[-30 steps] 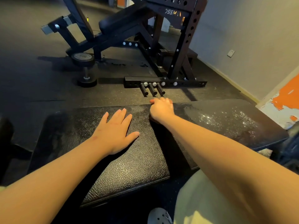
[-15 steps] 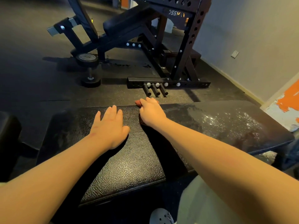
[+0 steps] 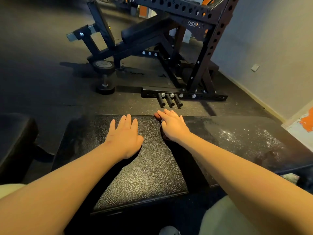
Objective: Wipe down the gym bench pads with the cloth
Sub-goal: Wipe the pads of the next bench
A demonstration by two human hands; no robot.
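Mid-wipe on the pad point(image 3: 144, 175) — right end left to do
Right hand point(image 3: 172, 126) presses the cloth point(image 3: 156, 116) flat-fingered at the pad's far edge; left hand point(image 3: 124, 134) lies flat, holding nothing — white specks point(image 3: 245, 138) near the right end look unwiped.

Dim gym, dark rubber floor point(image 3: 42, 85), grey wall point(image 3: 271, 39) — black steel rack point(image 3: 209, 48), dumbbell point(image 3: 103, 66) on end

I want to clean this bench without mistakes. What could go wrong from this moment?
1. The cloth shows under the right hand, right at the bench pad's far edge; a push further forward may drop it on the floor.
2. The white specks on the pad's right part lie away from the cloth and may be missed.
3. The left hand rests flat on the pad and may leave marks.
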